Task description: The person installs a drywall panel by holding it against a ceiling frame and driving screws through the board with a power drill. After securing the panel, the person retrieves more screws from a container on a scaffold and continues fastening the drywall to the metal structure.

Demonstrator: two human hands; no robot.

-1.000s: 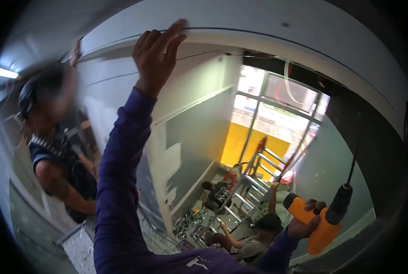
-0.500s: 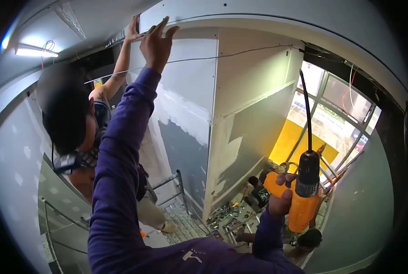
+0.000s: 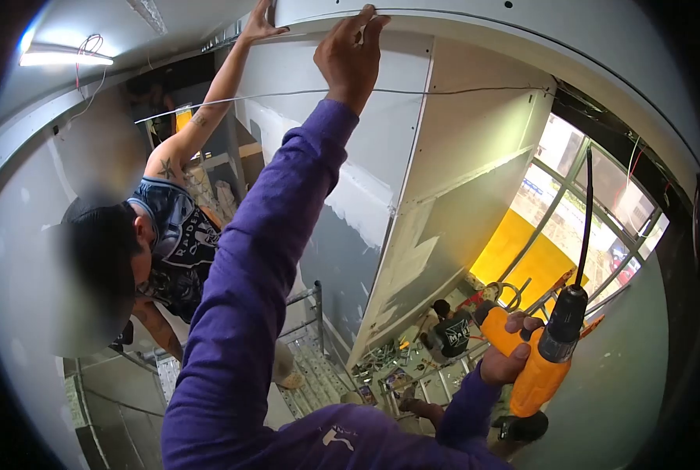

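My left hand (image 3: 348, 59) is raised at the top, its fingers at the lower edge of a white ceiling board (image 3: 444, 17). Thumb and index finger come close together there; anything between them is too small to name. A thin wire (image 3: 287, 95) crosses by my wrist. On the right, my right hand (image 3: 511, 351) grips the handle of an orange drill (image 3: 539, 384), whose long dark bit (image 3: 587, 211) points up. A co-worker's raised hand (image 3: 262, 23) touches the same board, left of my left hand.
The co-worker (image 3: 174, 227) bends at the left on a metal scaffold platform (image 3: 311, 392). Another person (image 3: 449, 333) crouches below among scattered tools (image 3: 389, 356). A wall corner stands ahead, windows (image 3: 593, 196) at the right, a lit tube lamp (image 3: 66, 59) upper left.
The view has shifted left. My left hand's fingers have drawn together at the board's edge. The co-worker has bent lower, with one arm still up. The drill remains in my right hand.
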